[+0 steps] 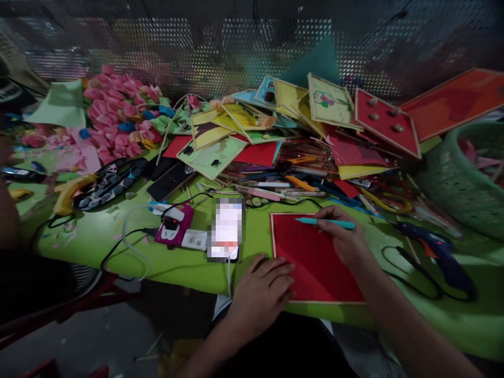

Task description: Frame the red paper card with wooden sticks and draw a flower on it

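A red card with a pale stick frame (315, 268) lies on the green table in front of me. Faint dark marks show near its upper left. My right hand (342, 239) pinches a turquoise marker (334, 223) over the upper part of the card; its tip points left, close to the marks, and I cannot tell if it touches. My left hand (265, 286) rests with fingers stretched out on the card's lower left edge and holds nothing. Just left of the card lies a lit phone (226, 231), its screen blurred, with a white cable plugged in.
A purple power strip (177, 228) with cables sits left of the phone. A blue glue gun (441, 252) lies at right, near a green basket (441, 178). Framed cards (331, 102), tools and pink paper flowers (114, 107) pile up behind. Someone's arm (8, 199) is at far left.
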A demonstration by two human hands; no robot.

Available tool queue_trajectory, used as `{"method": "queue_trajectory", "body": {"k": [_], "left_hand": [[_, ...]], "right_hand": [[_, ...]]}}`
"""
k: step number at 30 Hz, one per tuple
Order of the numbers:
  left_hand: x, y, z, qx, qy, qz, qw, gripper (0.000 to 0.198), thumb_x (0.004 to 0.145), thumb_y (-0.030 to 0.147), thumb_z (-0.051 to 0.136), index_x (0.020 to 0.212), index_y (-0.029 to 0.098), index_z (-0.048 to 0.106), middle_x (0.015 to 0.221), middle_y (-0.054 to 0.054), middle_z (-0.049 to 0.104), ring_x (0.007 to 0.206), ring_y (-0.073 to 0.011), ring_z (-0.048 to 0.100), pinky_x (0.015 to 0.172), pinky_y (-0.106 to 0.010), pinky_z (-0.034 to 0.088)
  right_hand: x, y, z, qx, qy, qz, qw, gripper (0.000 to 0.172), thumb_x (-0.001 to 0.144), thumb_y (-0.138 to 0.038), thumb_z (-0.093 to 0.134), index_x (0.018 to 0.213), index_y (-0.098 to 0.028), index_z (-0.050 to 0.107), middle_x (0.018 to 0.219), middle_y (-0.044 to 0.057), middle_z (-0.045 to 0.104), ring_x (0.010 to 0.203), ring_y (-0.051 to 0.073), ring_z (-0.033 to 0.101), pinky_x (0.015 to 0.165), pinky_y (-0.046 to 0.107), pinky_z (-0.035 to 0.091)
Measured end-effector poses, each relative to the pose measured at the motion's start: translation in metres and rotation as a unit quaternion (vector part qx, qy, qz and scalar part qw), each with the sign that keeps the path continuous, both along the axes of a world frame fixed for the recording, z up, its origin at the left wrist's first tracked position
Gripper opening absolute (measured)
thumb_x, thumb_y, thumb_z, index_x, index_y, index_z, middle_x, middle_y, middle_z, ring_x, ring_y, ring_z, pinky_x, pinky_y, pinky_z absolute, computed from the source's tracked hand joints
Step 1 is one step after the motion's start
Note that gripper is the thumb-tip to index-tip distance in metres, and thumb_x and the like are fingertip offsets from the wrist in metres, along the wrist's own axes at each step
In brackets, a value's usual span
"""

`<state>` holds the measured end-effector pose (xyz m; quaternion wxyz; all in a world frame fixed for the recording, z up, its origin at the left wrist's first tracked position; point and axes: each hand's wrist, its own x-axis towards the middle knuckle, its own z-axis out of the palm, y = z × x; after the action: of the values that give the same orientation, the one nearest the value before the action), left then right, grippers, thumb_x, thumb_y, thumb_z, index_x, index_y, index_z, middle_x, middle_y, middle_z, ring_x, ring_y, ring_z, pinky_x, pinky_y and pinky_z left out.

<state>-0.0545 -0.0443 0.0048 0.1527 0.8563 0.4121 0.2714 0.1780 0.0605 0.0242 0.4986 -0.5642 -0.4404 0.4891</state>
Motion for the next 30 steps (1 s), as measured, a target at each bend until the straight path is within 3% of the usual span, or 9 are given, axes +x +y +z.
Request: {"method": "queue_trajectory", "body": {"k": [20, 30], "left_hand": [[0.003, 0.000, 0.001, 0.011, -0.013, 0.012, 1.000, 0.018, 0.094, 0.030, 0.060, 0.111, 0.027, 0.065, 0.126, 0.006, 0.073, 0.124, -0.0113, 0.061, 0.115, -0.037, 0.036], [0.002, 0.000, 0.002, 0.003, -0.004, 0.007, 1.000, 0.021, 0.095, 0.029, 0.059, 0.114, 0.027, 0.066, 0.128, 0.004, 0.072, 0.125, -0.0116, 0.061, 0.115, -0.037, 0.037]], "right_hand": [[0.002, -0.006, 0.003, 0.000, -0.007, 0.030, 1.000, 0.014, 0.072, -0.031, 0.078, 0.082, -0.024, 0.071, 0.072, 0.000, 0.062, 0.063, 0.015, 0.051, 0.057, 0.029, 0.040], [0.005, -0.012, -0.003, -0.001, -0.057, 0.094, 0.994, 0.011, 0.077, -0.031, 0.077, 0.080, -0.023, 0.070, 0.073, -0.001, 0.063, 0.064, 0.015, 0.051, 0.058, 0.028, 0.039]]}}
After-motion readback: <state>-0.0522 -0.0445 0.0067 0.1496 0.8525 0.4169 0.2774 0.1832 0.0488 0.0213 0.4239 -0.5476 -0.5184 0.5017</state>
